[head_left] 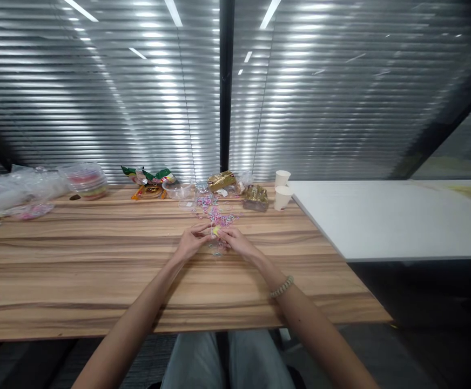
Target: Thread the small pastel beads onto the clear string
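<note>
My left hand point(194, 241) and my right hand point(235, 239) meet above the middle of the wooden table. Between the thumb and fingertips of my right hand is a small yellow piece point(216, 230), too small to make out its kind. The thumb and forefinger of my left hand close in on a thin white upright strand point(212, 231) beside it. A scatter of tiny pink, purple and teal pieces point(221, 217) lies just beyond my fingers. More of them point(216, 253) lie under my hands, partly hidden.
Behind the pieces stand a clear plastic bowl point(177, 189), gold packets point(221, 180), green-topped snack bags point(150, 175) and two paper cups point(283, 198). Stacked tubs point(85, 181) and clear plastic bags point(25, 185) are at far left. A white table point(397, 221) adjoins on the right.
</note>
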The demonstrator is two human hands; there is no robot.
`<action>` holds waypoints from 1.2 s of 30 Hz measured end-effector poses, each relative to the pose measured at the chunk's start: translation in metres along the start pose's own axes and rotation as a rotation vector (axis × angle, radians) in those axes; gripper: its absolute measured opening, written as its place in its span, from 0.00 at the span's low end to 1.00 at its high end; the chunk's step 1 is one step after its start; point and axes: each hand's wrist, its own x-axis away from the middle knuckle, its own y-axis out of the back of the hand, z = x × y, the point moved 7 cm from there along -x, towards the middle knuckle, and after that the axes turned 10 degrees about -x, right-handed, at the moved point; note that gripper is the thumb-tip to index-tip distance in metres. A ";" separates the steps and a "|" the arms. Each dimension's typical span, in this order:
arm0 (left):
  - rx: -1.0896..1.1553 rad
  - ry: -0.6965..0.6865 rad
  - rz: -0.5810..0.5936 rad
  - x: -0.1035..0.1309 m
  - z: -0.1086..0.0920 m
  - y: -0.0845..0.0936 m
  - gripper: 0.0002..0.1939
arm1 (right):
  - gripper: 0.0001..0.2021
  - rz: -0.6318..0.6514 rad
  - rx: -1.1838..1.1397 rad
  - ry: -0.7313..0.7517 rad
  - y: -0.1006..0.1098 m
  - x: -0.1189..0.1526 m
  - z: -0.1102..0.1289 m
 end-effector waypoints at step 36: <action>-0.101 -0.276 0.080 0.012 -0.053 -0.006 0.11 | 0.19 -0.061 -0.309 0.000 0.004 -0.004 -0.007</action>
